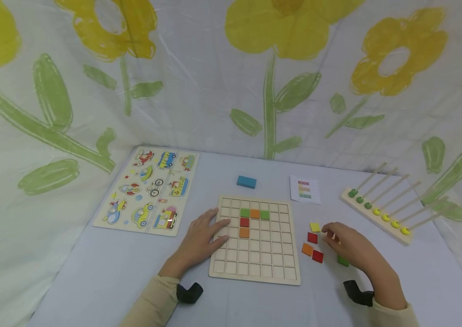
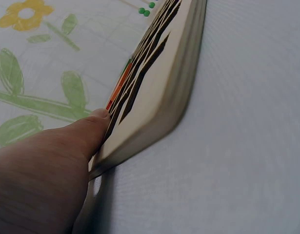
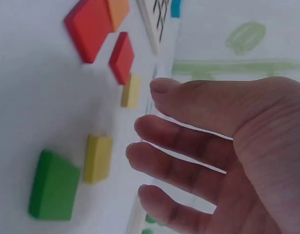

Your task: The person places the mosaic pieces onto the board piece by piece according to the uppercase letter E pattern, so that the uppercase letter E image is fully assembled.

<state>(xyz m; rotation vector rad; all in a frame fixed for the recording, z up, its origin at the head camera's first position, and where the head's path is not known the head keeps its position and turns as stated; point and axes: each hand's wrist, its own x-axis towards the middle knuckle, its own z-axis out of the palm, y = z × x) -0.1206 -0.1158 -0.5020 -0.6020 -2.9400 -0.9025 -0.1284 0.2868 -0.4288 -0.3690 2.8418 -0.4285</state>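
Observation:
My left hand [image 1: 198, 238] rests on the left side of a wooden grid board [image 1: 255, 280], its fingers spread over the edge. Seated in the grid are a green tile [image 1: 245, 212], an orange tile [image 1: 254, 213], another green tile [image 1: 264, 215], a red tile [image 1: 245, 222] and a second orange tile [image 1: 244, 232]. To the board's right, my right hand [image 1: 349, 245] hovers above loose tiles, fingers relaxed and holding nothing. Around it lie a yellow tile [image 1: 314, 227], red tiles [image 1: 312, 238], an orange tile [image 1: 307, 249] and a green tile [image 3: 54, 185] beside another yellow tile [image 3: 98, 158].
A picture puzzle board [image 1: 145, 195] lies at the left. Behind the grid are a blue block [image 1: 246, 182] and a pattern card [image 1: 305, 190]. A peg rack [image 1: 375, 215] with green and yellow beads stands at the right, its rods leaning up. A flower-printed curtain [image 1: 198, 113] hangs behind the table.

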